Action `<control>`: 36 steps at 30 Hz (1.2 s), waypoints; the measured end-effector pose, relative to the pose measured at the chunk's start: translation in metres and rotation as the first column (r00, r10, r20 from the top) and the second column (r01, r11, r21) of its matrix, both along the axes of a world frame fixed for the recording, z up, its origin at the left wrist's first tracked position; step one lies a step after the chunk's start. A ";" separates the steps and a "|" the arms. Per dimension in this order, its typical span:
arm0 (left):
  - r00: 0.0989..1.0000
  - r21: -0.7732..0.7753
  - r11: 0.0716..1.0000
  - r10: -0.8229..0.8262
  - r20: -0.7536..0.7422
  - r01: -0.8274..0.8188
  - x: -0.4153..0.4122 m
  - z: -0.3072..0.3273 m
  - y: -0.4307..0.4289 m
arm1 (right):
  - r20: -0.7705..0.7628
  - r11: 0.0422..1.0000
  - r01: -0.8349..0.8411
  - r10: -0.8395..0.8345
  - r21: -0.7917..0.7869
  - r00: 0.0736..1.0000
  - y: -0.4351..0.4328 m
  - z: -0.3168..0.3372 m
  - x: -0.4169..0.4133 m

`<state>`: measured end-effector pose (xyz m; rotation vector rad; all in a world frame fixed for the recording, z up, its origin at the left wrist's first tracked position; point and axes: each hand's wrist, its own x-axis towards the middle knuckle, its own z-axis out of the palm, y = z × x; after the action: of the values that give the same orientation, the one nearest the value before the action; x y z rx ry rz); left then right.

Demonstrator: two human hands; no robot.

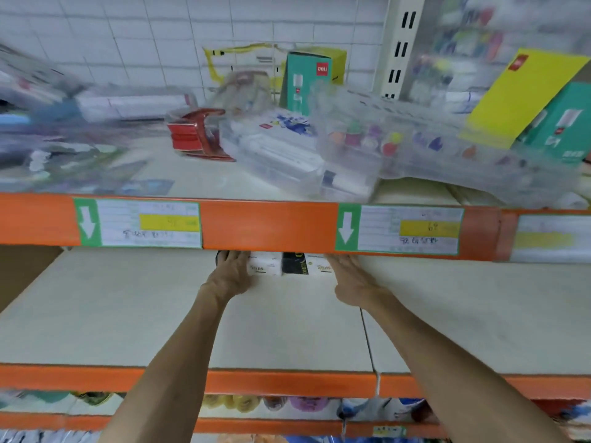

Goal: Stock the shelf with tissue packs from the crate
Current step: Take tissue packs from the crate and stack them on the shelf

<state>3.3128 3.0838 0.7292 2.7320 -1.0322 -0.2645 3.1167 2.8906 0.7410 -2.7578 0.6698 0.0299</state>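
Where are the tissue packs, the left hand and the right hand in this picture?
tissue packs (292,264): head view, on the dark middle part.
left hand (232,270): head view, back of the hand.
right hand (350,276): head view, back of the hand.

**Beam hides the pack's top and the fingertips**

The orange metal beam (268,227) of the upper shelf covers the top of the white and black plastic-wrapped tissue pack (289,266). Only its lower strip shows, and the print there is too small to read. The fingertips of the left hand (232,273) and the right hand (350,276) vanish behind the same beam, so whether they curl round the pack cannot be told. Both forearms are cut off by the bottom edge. The handwriting on the white paper price labels (150,223) is illegible. Above, the clear plastic boxes (367,145) are smeared by blur. The teal and yellow cardboard box (563,123) is cut by the right edge. The coloured goods (243,402) on the lowest shelf are blurred beyond telling.
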 end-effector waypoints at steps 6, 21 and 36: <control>0.989 -0.267 0.953 -0.147 -0.002 0.141 -0.028 0.002 0.046 | 0.110 0.983 0.181 -0.178 -0.019 0.978 0.085 -0.022 -0.048; 0.923 -0.340 0.859 -0.340 0.177 0.382 -0.121 -0.017 0.232 | 0.197 0.986 0.117 -0.092 -0.122 0.976 0.254 -0.057 -0.127; 0.958 0.136 0.986 -0.060 -0.280 0.101 -0.240 -0.172 0.367 | -0.118 0.982 0.178 -0.170 0.058 0.978 0.317 -0.188 -0.273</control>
<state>3.0730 3.4513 0.5575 2.6794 -1.0838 -0.7407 2.8434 3.2073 0.5535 -2.6376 0.9207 0.1685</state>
